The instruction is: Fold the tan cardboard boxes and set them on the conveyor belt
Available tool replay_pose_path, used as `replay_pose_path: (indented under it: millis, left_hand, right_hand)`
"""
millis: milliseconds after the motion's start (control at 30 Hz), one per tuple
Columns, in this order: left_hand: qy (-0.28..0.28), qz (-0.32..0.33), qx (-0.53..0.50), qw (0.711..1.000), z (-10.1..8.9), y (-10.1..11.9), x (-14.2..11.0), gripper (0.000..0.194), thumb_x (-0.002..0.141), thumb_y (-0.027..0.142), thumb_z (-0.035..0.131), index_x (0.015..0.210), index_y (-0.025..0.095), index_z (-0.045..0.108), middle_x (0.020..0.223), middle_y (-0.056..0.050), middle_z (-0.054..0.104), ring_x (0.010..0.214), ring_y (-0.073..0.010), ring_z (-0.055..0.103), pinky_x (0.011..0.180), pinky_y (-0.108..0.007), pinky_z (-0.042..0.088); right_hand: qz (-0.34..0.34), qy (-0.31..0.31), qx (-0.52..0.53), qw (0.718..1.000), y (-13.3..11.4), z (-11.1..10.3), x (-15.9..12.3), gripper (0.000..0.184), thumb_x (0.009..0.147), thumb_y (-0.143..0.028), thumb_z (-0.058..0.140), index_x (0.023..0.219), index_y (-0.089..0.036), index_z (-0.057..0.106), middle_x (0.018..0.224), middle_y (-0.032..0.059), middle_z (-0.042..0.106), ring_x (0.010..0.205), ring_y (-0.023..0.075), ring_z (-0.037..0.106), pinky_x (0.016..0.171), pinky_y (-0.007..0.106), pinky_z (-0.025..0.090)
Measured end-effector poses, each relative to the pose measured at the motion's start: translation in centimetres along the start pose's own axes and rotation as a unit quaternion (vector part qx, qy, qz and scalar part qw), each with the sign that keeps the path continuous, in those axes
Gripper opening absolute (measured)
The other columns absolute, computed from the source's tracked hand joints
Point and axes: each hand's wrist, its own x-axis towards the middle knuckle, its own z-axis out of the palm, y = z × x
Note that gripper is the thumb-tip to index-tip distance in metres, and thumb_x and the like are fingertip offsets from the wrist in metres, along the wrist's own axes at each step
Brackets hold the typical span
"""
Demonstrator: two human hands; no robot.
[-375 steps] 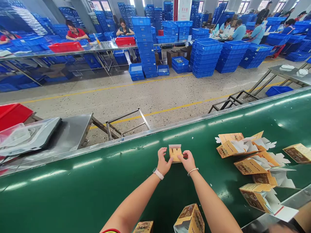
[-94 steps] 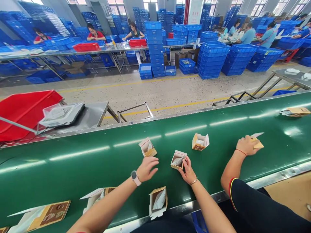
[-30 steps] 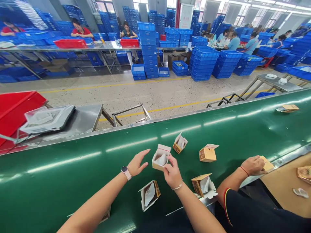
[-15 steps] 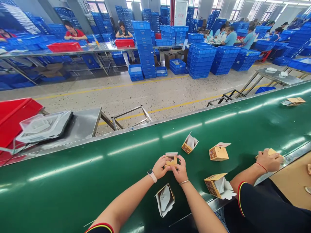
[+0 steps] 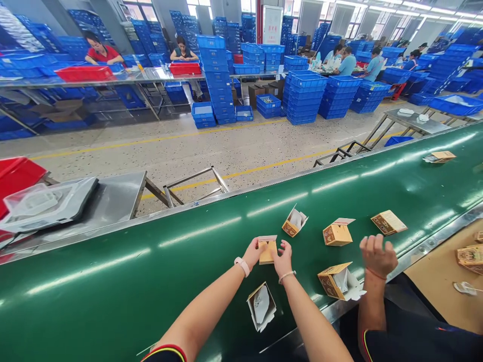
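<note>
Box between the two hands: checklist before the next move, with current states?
1. Left hand on box: ok, at its left side.
2. Right hand on box: cannot tell; it is at the right side, but contact is unclear.
3. Lid down: not ok, raised at the far edge.
4. Contents of box: cannot tell, hidden from view.
5. Co-worker's hand clear of box: ok, well off to the right.
6. Near box shut: not ok, open with a pouch showing.
</note>
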Motion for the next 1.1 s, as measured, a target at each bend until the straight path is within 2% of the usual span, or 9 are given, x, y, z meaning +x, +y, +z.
replay_pose_path:
  millis: [67,167,267,333,400,467,567,933,1100]
  left_hand:
    - [0.025,0.001,0.019,1.0,-1.6,0.7,-0.5,0.028,0.084,0.041,0.058,0.105,0.022,0.058,0.122,-0.013,0.062,0.111,-0.0241,0.059,0.086,-0.038,0.049]
    - [0.068,0.009,0.051,0.996,-4.4,1.9,-1.3,0.036,0.086,0.051,0.048,0.106,0.023,0.058,0.124,-0.013,0.061,0.112,-0.0247,0.058,0.083,-0.04,0.049]
    - [0.111,0.129,0.16,0.972,-5.1,2.8,-2.0,0.036,0.084,0.051,0.049,0.1,0.021,0.06,0.11,-0.012,0.066,0.104,-0.0252,0.061,0.084,-0.042,0.047]
    - [0.058,0.266,0.309,0.912,-3.7,3.1,-2.2,0.029,0.083,0.044,0.053,0.098,0.021,0.064,0.106,-0.012,0.068,0.106,-0.0265,0.059,0.09,-0.044,0.043]
    - [-0.06,0.354,0.457,0.813,-1.6,3.2,-2.1,0.031,0.082,0.036,0.056,0.108,0.021,0.063,0.117,-0.013,0.065,0.117,-0.0286,0.053,0.095,-0.045,0.04]
    - [-0.148,0.356,0.567,0.728,0.6,3.1,-1.8,0.044,0.082,0.028,0.056,0.125,0.02,0.055,0.133,-0.014,0.055,0.127,-0.03,0.045,0.094,-0.045,0.039]
    - [-0.165,0.306,0.652,0.674,2.5,2.7,-1.0,0.05,0.085,0.018,0.049,0.134,0.018,0.046,0.14,-0.015,0.049,0.129,-0.0295,0.044,0.093,-0.047,0.039]
    - [-0.029,0.372,0.599,0.708,2.3,4.1,-1.4,0.031,0.082,0.022,0.056,0.112,0.017,0.061,0.11,-0.014,0.065,0.106,-0.0286,0.056,0.08,-0.04,0.04]
    - [0.046,0.423,0.549,0.719,2.1,6.3,-1.9,0.018,0.082,0.023,0.055,0.096,0.019,0.065,0.097,-0.01,0.067,0.096,-0.0248,0.059,0.076,-0.037,0.04]
  right_hand:
    - [-0.059,0.069,-0.1,0.991,-1.4,-3.6,-1.7,0.05,0.082,-0.038,0.056,0.127,-0.022,0.041,0.118,0.0166,0.049,0.105,0.0303,0.052,0.084,0.048,0.05]
    - [-0.116,0.165,-0.28,0.939,-3.0,-9.6,-4.1,0.051,0.081,-0.034,0.059,0.127,-0.018,0.044,0.129,0.0216,0.042,0.122,0.0411,0.039,0.098,0.063,0.034]
    - [-0.079,0.196,-0.432,0.877,-3.8,-13.5,-4.9,0.045,0.082,-0.031,0.054,0.124,-0.013,0.05,0.129,0.0247,0.042,0.124,0.0449,0.036,0.092,0.064,0.035]
    - [-0.049,0.193,-0.499,0.843,-4.3,-14.4,-4.7,0.04,0.083,-0.031,0.052,0.116,-0.01,0.056,0.127,0.0253,0.044,0.121,0.0438,0.039,0.088,0.059,0.04]
    - [-0.03,0.198,-0.537,0.819,-4.7,-14.6,-4.3,0.037,0.083,-0.032,0.052,0.112,-0.009,0.059,0.125,0.0258,0.047,0.119,0.0418,0.041,0.086,0.055,0.041]
    - [-0.009,0.187,-0.559,0.808,-5.1,-14.6,-4.2,0.035,0.083,-0.028,0.05,0.111,-0.01,0.06,0.121,0.0244,0.052,0.119,0.0402,0.041,0.087,0.056,0.037]
    - [0.031,0.116,-0.577,0.808,-5.2,-14.8,-4.1,0.034,0.082,-0.017,0.043,0.11,-0.018,0.062,0.111,0.0174,0.062,0.122,0.0394,0.038,0.088,0.061,0.028]
    - [0.139,-0.009,-0.551,0.823,-4.3,-14.5,1.9,0.031,0.081,-0.007,0.042,0.086,-0.023,0.069,0.086,0.0068,0.065,0.092,0.0254,0.05,0.087,0.053,0.024]
    - [0.146,0.011,-0.523,0.84,-3.9,-12.9,6.7,0.033,0.081,-0.006,0.041,0.079,-0.026,0.068,0.087,0.0025,0.064,0.093,0.0229,0.047,0.085,0.049,0.023]
